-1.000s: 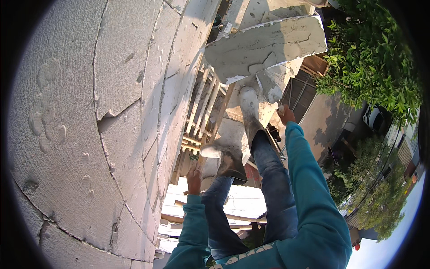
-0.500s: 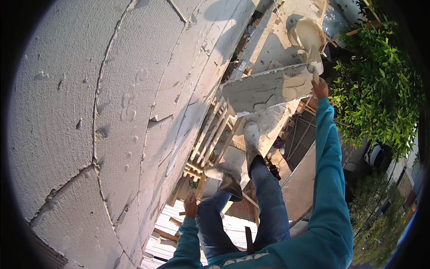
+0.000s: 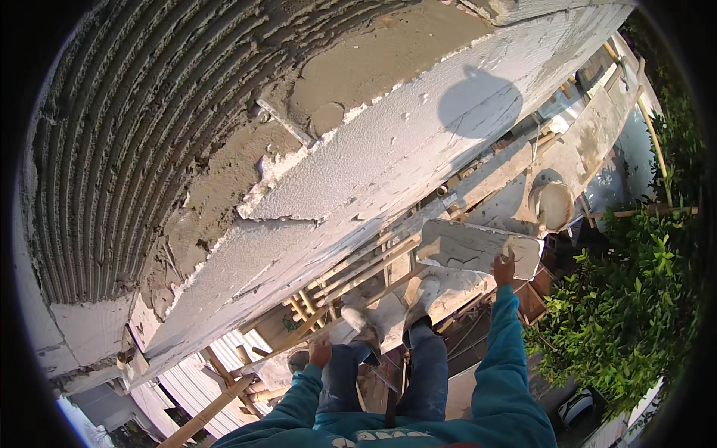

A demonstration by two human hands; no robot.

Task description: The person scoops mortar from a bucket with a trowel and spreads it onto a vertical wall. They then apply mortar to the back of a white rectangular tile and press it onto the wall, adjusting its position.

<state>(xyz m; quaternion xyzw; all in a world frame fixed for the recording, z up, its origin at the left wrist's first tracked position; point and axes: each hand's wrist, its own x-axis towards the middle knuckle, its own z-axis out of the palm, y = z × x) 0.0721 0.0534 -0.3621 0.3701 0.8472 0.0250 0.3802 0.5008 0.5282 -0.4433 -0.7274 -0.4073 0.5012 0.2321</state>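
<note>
My right hand (image 3: 504, 270) is wrapped round the handle of a trowel (image 3: 508, 249) above a long pale block (image 3: 448, 257). The trowel's blade is hard to tell from the grey mortar on the block. That mortar lies in an uneven, cracked layer. Just beyond the block stands a round bucket (image 3: 553, 207) of wet mortar. Beside my left knee, my left hand (image 3: 320, 350) is held low with its fingers curled; whatever it may hold is hidden.
To the left rises a pale block wall (image 3: 358, 172), with ridged grey mortar (image 3: 112, 164) along its top. My boots (image 3: 361, 325) stand on scaffold planks. Bamboo poles (image 3: 366, 272) run between planks and wall. Leafy branches (image 3: 620, 306) crowd the right side.
My right hand has drawn the trowel back from beside the bucket to over the block. The view has swung toward the wall, bringing the ridged mortar into sight.
</note>
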